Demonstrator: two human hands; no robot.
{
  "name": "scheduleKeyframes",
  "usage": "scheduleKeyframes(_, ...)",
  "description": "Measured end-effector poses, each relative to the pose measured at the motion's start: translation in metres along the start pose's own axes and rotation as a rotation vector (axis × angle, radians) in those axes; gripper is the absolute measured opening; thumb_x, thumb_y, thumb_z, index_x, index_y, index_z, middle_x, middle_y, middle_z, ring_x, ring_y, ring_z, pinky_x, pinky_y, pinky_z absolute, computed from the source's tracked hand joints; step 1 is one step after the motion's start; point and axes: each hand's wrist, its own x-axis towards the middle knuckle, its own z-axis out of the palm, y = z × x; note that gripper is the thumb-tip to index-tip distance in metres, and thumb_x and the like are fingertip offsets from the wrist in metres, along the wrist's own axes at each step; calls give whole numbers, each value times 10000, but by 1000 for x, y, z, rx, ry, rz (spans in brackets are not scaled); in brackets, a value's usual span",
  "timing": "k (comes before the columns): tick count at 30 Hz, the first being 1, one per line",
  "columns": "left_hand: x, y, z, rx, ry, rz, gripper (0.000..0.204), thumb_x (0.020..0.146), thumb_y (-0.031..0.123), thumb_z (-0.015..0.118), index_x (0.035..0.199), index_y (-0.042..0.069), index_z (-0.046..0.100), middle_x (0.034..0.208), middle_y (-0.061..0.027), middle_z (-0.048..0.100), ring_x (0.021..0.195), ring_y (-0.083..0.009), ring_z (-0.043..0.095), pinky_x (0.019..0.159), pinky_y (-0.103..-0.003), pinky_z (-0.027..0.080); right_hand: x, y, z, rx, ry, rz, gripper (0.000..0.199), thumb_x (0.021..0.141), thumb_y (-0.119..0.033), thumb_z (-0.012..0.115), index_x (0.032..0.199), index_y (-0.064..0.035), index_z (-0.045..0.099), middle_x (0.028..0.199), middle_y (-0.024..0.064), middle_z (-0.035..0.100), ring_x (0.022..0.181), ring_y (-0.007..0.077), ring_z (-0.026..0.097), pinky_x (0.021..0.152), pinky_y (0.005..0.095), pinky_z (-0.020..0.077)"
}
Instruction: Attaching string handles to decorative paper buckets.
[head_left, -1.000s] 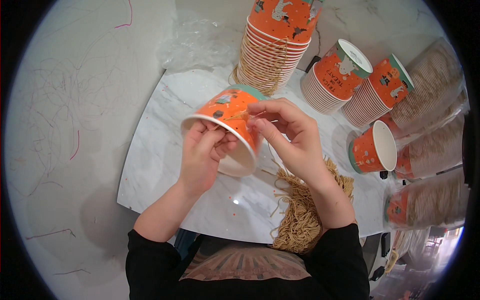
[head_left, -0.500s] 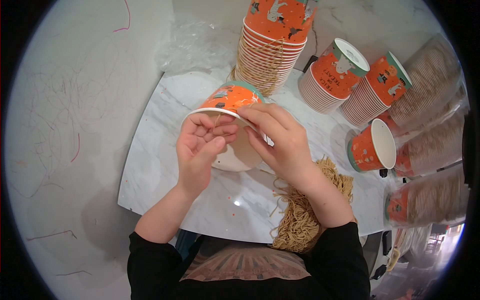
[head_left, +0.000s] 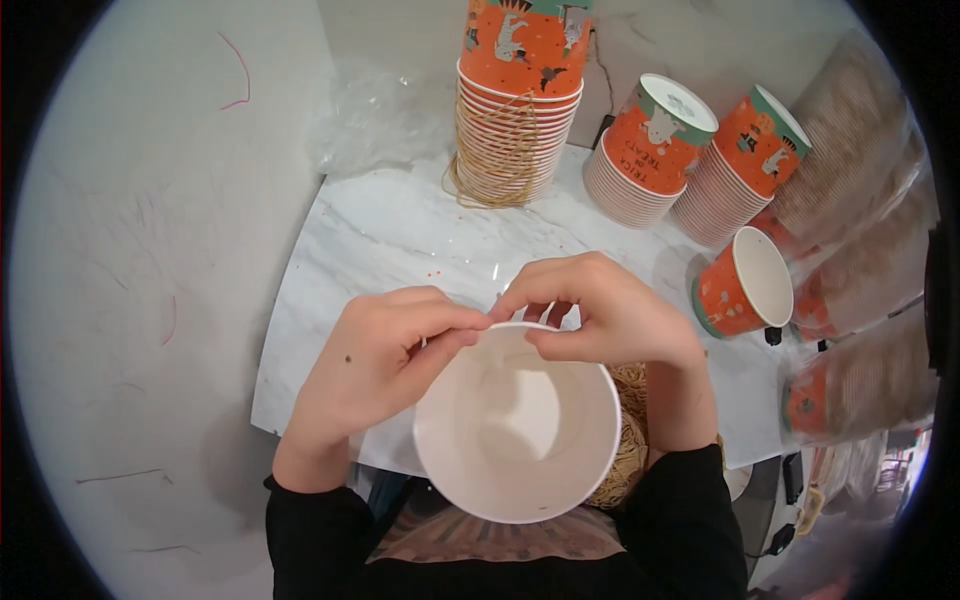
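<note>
Bucket [head_left: 517, 430] closer, hands [head_left: 385, 345] at rim [head_left: 510, 325], tabletop [head_left: 400, 240] beyond

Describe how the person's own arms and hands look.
Black sleeves stop around the elbows, leaving both forearms bare. The left hand, ungloved, has a small dark spot on its back; the right hand is ungloved too. No rings show.
</note>
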Motion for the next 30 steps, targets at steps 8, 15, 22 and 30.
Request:
scheduleKeyframes(8, 9, -62, 27, -463, 62, -9, 219, 889, -18, 712, 1086, 33, 791, 1317, -129, 615, 1092, -186, 598, 909, -312, 491, 4, 27, -4, 156, -104, -24, 223, 781, -149, 761, 956, -11, 758, 821, 67, 723, 734, 136, 664, 680, 292, 542)
scheduleKeyframes(15, 13, -64, 71, -698, 274, -62, 218, 928, 11, 705, 1131, 46, 779, 1293, -117, 608, 1196, -208, 594, 987, -314, 501, 14, 29, 17, 197, 35, 131, 166, 826, -159, 809, 878, -6, 768, 780, 23, 720, 748, 71, 631, 712, 251, 513)
scheduleKeyframes(22, 1, -67, 75, -652, 516, -250, 243, 1059, 204, 565, 1045, 17, 719, 1112, -60, 658, 835, -103, 579, 779, -251, 483, 17, 26, 20, 208, 60, 135, 141, 833, -133, 784, 840, 4, 754, 740, 15, 705, 704, 64, 622, 693, 237, 507)
scheduleKeyframes(30, -5, -64, 67, -819, 136, -487, 420, 1075, 304, 477, 961, -23, 714, 950, -63, 699, 826, -126, 622, 775, -285, 493, 16, 24, 25, 212, 78, 2, 105, 820, -113, 725, 863, -19, 737, 739, 77, 692, 708, 155, 663, 689, 300, 530)
